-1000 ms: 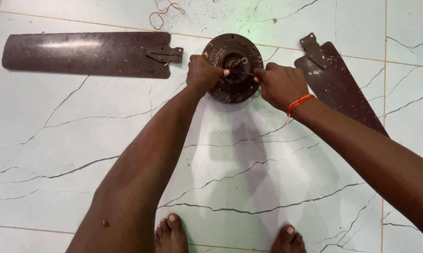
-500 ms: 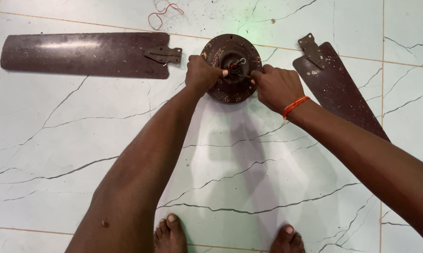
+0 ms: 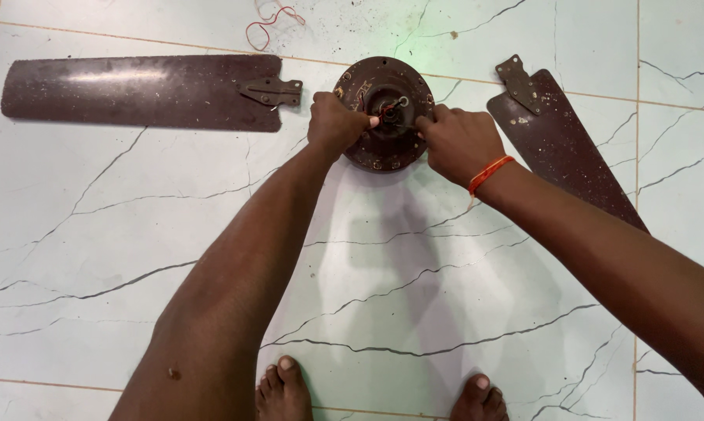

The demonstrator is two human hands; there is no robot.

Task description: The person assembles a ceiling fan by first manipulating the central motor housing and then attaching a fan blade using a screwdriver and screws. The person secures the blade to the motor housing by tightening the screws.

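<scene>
A round, dark brown ceiling fan motor housing (image 3: 375, 82) lies on the pale marble floor. My left hand (image 3: 335, 123) is closed on its left edge, thumb reaching toward the hub. My right hand (image 3: 458, 142), with an orange band at the wrist, is closed at the housing's right side, fingers pinching something small at the centre hub (image 3: 392, 109); what it pinches is too small to tell. Thin wires stick out of the hub.
One brown fan blade (image 3: 141, 92) lies flat to the left, its bracket pointing at the motor. Another blade (image 3: 564, 144) lies angled on the right. A red wire loop (image 3: 268, 22) rests on the floor behind. My bare feet (image 3: 283, 391) are at the bottom edge.
Both hands stay on the motor housing; they shifted only slightly around the hub. The blades have not moved.
</scene>
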